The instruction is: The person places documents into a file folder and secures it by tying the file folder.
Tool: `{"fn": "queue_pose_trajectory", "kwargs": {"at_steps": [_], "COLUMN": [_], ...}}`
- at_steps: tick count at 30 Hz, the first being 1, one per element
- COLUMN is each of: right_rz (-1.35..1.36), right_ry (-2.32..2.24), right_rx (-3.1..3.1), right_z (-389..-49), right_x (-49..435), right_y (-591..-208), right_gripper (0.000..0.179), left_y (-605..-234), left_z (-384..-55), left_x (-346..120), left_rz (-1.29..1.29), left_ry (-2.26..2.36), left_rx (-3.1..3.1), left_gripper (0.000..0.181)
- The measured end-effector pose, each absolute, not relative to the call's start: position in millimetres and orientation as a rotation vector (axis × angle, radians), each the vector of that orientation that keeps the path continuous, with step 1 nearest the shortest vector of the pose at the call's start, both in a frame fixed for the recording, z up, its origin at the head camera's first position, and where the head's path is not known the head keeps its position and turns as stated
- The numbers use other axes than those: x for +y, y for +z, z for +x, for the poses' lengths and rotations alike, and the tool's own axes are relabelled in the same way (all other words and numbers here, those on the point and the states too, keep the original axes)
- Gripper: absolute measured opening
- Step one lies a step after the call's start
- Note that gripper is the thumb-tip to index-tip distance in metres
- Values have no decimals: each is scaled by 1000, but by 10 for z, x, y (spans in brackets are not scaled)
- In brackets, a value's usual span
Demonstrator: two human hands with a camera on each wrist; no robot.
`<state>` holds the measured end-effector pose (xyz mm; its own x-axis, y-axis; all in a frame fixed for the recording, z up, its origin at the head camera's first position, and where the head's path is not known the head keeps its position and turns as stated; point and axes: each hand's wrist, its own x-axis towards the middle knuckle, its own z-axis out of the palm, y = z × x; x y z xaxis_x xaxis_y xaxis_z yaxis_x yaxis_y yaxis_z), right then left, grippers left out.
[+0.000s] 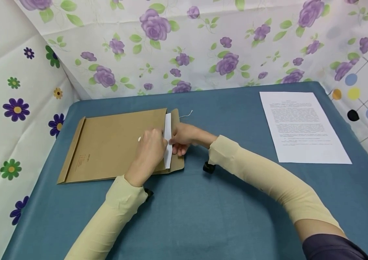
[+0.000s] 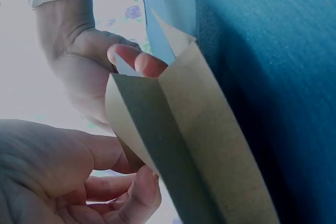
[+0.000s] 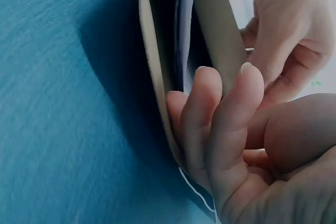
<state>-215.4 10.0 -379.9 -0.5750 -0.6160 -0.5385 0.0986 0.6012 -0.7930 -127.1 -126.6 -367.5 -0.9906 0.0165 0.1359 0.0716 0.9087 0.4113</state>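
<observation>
A brown paper document envelope (image 1: 119, 141) lies on the table with its mouth to the right and its flap (image 1: 177, 164) folded out. White paper (image 1: 168, 157) sticks a little out of the mouth. My left hand (image 1: 151, 148) pinches the upper panel's edge at the mouth, holding it raised; the gap shows in the right wrist view. My right hand (image 1: 182, 137) is at the mouth from the right, thumb and fingers on the paper's edge. In the left wrist view, a paper corner (image 2: 126, 65) shows by its fingers. Most of the paper is hidden inside.
A printed sheet (image 1: 304, 126) lies flat at the right back of the blue-covered table (image 1: 223, 216). A white string (image 1: 187, 115) trails from the flap. Floral curtains (image 1: 203, 47) hang behind and at the sides.
</observation>
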Motion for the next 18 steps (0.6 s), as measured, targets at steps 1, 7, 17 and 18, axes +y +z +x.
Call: {"fn": "queue_pose_trajectory", "kwargs": {"at_steps": [1,7,17,18], "right_rz": [-413,-391,-338,-337], "right_ry": [-1044,-1109,-1194,-1196], "right_rx": [1950,1935,1905,1904], "right_z": [-2155,-2132,-2102,-2102], "right_x": [90,37,-8,-13], "right_y": [-3811,-3838,-3907,-3913], "right_gripper": [33,30,34,34], "left_y": [-3677,-3673,-3673,-3674], "left_z": [-1271,-1269,-1266,-1267], "left_x": [-1266,-1260,-1267,-1268], "left_rz": [-69,-54,-55,-55], "left_ry": [-642,-672,-686,-690], "left_rx": [-2939,-2934,-2932,-2932], "left_gripper": [17,20,18,18]}}
